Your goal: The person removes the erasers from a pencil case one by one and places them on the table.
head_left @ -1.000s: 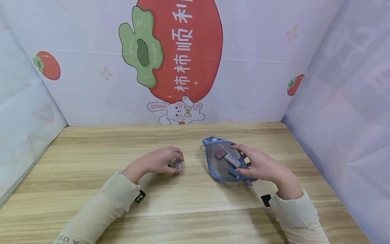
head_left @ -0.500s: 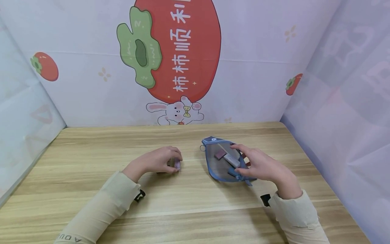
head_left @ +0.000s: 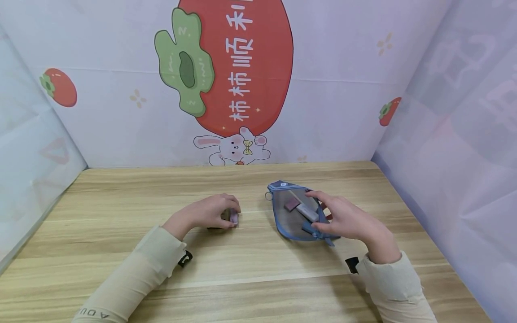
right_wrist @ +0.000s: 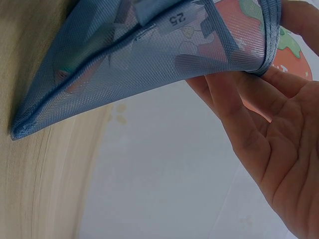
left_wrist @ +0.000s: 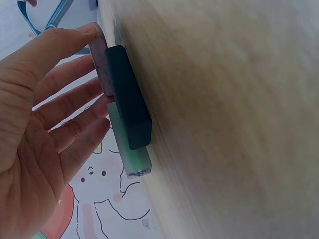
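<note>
My left hand (head_left: 212,211) pinches a small pale purple block (head_left: 234,217) between thumb and fingers, close over the table. In the left wrist view, the thumb tip rests on one end of that purple-grey block (left_wrist: 101,64). A dark teal block (left_wrist: 127,99) and a translucent green block (left_wrist: 134,162) lie right beside it. To the right, a blue-trimmed mesh zip pouch (head_left: 288,229) lies with its mouth toward my right hand (head_left: 349,217), which grips and lifts that edge with thumb and fingers spread. In the right wrist view, fingers pass behind the pouch's rim (right_wrist: 269,40).
Through the mesh show a dark red block (head_left: 291,205), a whitish block (head_left: 308,212) and a blue piece (head_left: 310,228). A zip ring (head_left: 269,196) hangs at the pouch's left corner. Printed sheets (head_left: 323,121) wall the wooden table (head_left: 250,291) at the back and both sides.
My left hand has shifted slightly left with the purple block, and a dark edge now shows beneath the hand. The right hand and pouch have stayed in place.
</note>
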Available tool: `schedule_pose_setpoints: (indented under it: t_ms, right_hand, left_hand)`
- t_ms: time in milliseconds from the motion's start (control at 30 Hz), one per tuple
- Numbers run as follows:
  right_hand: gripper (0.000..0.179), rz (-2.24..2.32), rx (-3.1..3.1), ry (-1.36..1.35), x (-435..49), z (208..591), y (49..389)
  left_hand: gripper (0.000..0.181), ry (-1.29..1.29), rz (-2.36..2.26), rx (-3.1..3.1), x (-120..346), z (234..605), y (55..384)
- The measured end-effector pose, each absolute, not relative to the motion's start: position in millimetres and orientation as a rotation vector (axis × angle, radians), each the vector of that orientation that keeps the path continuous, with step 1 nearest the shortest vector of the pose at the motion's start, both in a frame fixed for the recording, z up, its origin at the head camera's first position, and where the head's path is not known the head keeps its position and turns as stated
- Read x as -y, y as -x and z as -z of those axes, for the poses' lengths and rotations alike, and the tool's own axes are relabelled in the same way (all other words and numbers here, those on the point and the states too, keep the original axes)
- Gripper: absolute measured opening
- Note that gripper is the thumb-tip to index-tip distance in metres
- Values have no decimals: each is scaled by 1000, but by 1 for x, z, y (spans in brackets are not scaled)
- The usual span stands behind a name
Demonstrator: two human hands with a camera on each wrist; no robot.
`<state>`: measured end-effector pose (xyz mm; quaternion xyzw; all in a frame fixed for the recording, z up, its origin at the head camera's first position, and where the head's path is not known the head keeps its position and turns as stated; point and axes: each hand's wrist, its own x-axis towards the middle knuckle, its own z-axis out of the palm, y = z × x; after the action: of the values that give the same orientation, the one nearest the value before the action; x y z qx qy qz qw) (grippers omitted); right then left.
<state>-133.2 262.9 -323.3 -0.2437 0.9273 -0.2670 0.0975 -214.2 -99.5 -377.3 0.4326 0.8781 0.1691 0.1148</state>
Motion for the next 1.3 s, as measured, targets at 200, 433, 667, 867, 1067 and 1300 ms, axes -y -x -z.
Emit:
schedule_pose_setpoints:
  t_ms: [200, 433, 667, 867, 1067, 1300]
  right_hand:
    - [69, 790, -2743, 723, -263, 323, 133]
    - [69, 794, -2739, 709, -262, 323, 133]
    - [69, 810, -2734, 703, -262, 323, 133]
    - [69, 807, -2739, 709, -262, 324, 134]
    - [69, 803, -2738, 709, -263, 324, 134]
    - [69, 793, -2746, 716, -262, 323, 133]
  left_hand:
    - [25, -1291, -484, -2577, 99, 378, 216]
    - [23, -1296, -473, -2565, 98, 379, 218]
    - [24, -1312, -443, -2566, 97, 379, 219]
    - [23, -1335, -426, -2569, 96, 380, 220]
    - [23, -1339, -411, -2567, 96, 378, 219]
    - [26, -1309, -418, -2569, 95, 378, 218]
